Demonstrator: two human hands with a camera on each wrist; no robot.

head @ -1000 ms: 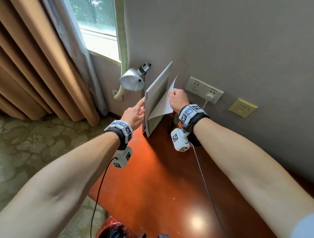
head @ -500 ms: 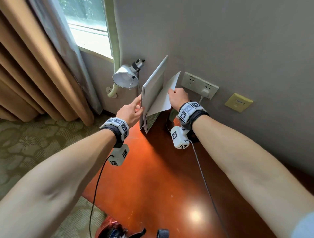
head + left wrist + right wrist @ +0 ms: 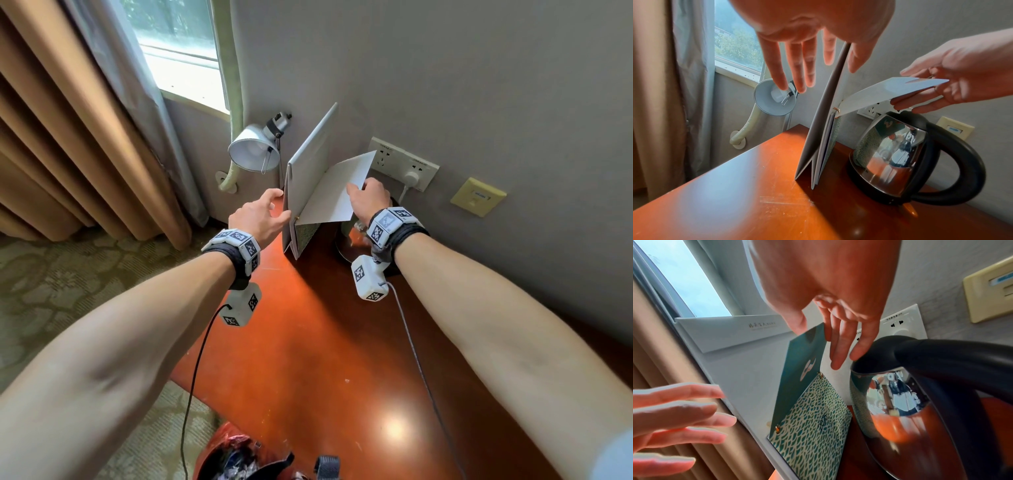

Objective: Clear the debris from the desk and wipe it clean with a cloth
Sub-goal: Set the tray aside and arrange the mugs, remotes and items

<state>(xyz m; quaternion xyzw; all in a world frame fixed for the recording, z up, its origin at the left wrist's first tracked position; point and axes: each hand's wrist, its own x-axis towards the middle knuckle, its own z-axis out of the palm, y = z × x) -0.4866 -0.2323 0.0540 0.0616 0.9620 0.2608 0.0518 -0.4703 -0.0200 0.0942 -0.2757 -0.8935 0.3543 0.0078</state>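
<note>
A white desk calendar (image 3: 308, 171) stands upright at the far end of the red-brown desk (image 3: 325, 359). My right hand (image 3: 363, 195) pinches the free corner of one calendar page (image 3: 335, 195) and holds it swung out from the board. The thumb lies on the page (image 3: 890, 91) and the fingers under it. In the right wrist view the page (image 3: 803, 356) shows a teal face. My left hand (image 3: 263, 216) is at the calendar's left edge with its fingers (image 3: 797, 65) spread and straight, gripping nothing. I cannot tell whether it touches the board.
A steel kettle (image 3: 900, 154) with a black handle stands right of the calendar, under my right hand. A desk lamp (image 3: 253, 150) and a wall socket (image 3: 404, 164) are behind. A bin with a red bag (image 3: 236, 452) sits at the desk's near edge.
My right hand has swung the page outward and down, away from the board. My left hand has opened its fingers at the calendar's edge.
</note>
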